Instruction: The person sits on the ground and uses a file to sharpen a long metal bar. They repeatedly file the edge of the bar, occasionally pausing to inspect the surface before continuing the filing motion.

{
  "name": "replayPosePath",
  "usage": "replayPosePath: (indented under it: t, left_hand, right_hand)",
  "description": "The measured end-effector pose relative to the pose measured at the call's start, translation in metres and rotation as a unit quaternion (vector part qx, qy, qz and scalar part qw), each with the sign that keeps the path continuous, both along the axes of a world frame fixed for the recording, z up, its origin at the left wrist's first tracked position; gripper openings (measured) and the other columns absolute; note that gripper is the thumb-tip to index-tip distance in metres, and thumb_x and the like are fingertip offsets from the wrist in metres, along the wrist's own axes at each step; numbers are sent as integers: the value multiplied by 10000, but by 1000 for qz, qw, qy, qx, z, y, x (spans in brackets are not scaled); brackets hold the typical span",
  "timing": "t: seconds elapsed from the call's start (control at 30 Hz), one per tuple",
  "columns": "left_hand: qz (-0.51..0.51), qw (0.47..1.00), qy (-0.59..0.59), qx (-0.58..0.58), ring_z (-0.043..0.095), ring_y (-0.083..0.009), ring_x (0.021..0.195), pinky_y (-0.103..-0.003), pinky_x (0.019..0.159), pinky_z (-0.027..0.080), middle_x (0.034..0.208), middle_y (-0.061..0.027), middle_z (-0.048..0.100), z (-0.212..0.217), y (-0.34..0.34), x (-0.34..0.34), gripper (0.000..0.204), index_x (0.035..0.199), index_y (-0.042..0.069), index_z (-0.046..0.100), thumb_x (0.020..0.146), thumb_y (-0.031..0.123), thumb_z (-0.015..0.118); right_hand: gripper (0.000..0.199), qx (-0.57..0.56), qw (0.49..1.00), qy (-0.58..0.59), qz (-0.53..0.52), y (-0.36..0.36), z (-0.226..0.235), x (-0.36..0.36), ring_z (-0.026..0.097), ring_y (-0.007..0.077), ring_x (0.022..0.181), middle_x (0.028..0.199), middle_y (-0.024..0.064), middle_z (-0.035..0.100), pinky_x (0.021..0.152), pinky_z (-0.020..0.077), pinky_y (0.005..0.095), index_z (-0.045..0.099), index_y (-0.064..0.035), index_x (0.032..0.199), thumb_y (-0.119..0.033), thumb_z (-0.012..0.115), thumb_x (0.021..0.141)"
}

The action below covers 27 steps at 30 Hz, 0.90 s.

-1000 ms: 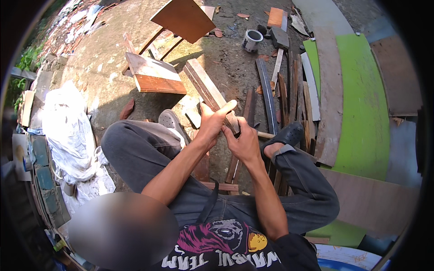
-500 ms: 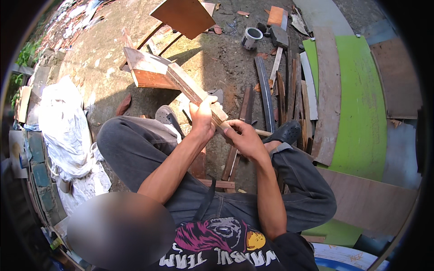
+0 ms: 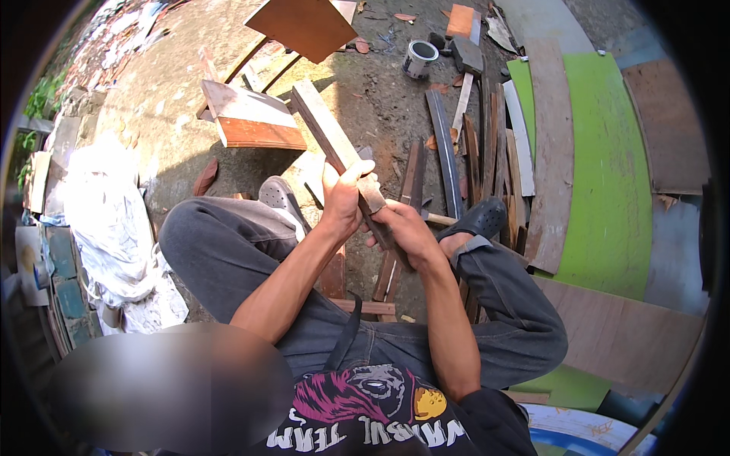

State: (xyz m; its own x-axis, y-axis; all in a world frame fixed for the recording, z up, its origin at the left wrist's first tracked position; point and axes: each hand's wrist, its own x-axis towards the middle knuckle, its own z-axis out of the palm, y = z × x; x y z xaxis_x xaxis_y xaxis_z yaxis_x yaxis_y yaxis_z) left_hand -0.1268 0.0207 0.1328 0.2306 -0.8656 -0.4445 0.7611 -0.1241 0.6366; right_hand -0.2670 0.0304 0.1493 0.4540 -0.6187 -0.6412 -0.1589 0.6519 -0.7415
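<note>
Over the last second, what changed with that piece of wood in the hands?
The long wooden strip now slants up and away to the left, its far end over the boards; a second ago only a short pale end showed above the fists. Left hand and right hand stayed clasped on it. The tin can and green panel stayed put.

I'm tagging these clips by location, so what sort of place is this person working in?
Probably an outdoor woodworking yard. Both hands, left hand and right hand, grip a long wooden plank over bare ground, with loose wood strips, a green board and a small tin can lying around.
</note>
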Motion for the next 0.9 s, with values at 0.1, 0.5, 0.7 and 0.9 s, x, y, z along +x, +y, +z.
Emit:
replayPosePath:
  t: [0.1,0.5,0.7,0.9]
  left_hand:
    - [-24,1000,-9,-1,602,-149,657,-288,551,513,802,-39,564,-2,1,2,250,1071,50,527,860,32,661]
    - [88,995,-53,8,671,-261,736,-389,606,606,857,-125,586,-45,-20,48,284,1134,-4,450,881,-34,576]
    - [134,986,-54,88,683,-271,782,-423,711,613,896,-124,621,-64,-20,78,207,1037,-18,526,855,3,623]
    - [135,983,-69,105,690,-265,872,-391,796,609,948,-132,638,-88,-8,66,228,1073,-24,525,862,3,607]
  right_hand:
    - [233,20,1000,-18,-2,2,-2,-1,663,144,663,866,75,691,594,511,271,646,-3,1047,-179,515,970]
    - [284,9,993,39,-108,-29,-38,-18,642,126,747,904,36,683,638,509,286,647,-40,1089,-291,570,981]
    - [288,16,945,207,-254,-69,-170,-92,641,128,783,909,28,678,631,516,306,650,-66,1123,-293,587,957]
    - [280,-180,896,405,-17,-76,-267,-97,695,243,823,894,122,727,699,542,378,728,-38,1023,-262,619,897]
